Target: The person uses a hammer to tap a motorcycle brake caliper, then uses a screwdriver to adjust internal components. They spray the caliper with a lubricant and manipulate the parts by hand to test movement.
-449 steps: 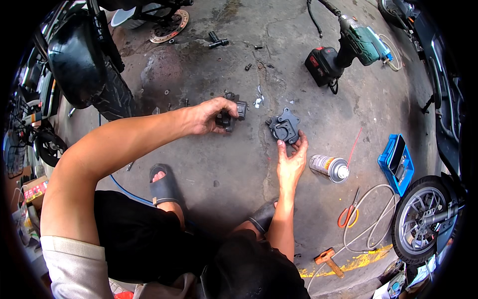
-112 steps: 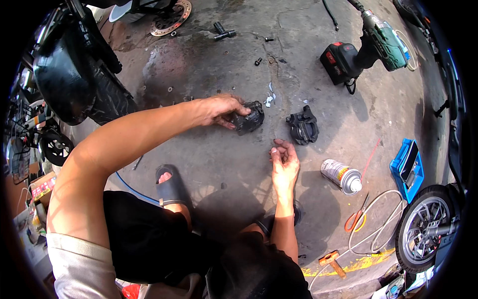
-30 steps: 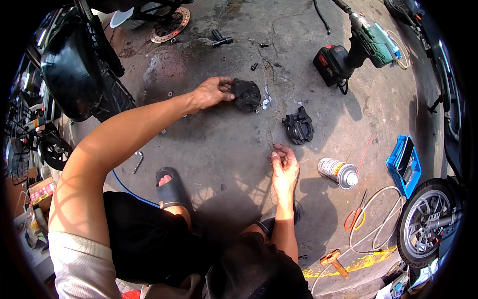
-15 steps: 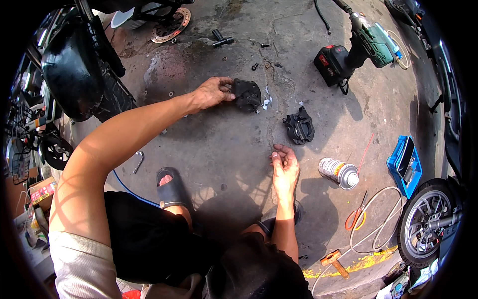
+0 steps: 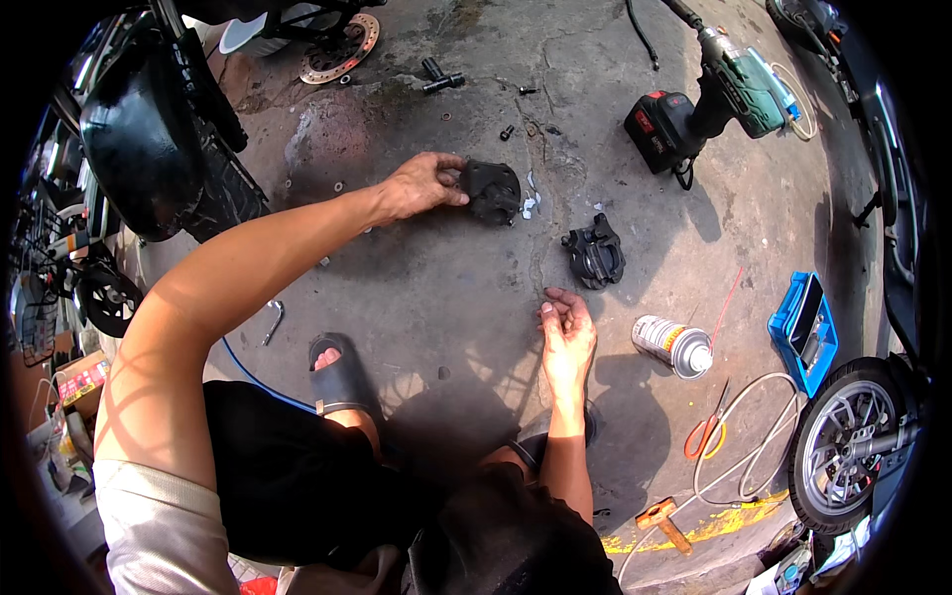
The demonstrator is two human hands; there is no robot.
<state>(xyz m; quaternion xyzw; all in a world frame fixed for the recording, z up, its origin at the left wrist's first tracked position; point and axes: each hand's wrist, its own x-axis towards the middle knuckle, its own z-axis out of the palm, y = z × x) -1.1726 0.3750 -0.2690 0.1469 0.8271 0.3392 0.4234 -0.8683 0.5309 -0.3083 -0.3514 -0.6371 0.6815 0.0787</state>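
My left hand (image 5: 424, 188) reaches out and grips the left edge of a black brake caliper (image 5: 494, 192) between thumb and fingers, just over the concrete. To its right and nearer me lies a second black caliper piece (image 5: 596, 253) with an open middle. Just below that piece, my right hand (image 5: 568, 342) is held palm up. Its fingers are loosely bent, thumb and fingertips a little apart, and I see nothing in them. Small white scraps (image 5: 530, 205) lie beside the gripped caliper.
A cordless impact wrench (image 5: 729, 94) stands far right; a spray can (image 5: 672, 345) lies tilted nearer. Beyond are a blue tray (image 5: 801, 332), scissors (image 5: 706, 436), a hose (image 5: 739, 436) and a hammer (image 5: 664, 524). Bolts (image 5: 443, 77) and a brake disc (image 5: 342, 50) lie at the far side.
The caliper in my left hand has turned slightly, showing a flatter, darker face. My right hand stays where it was.
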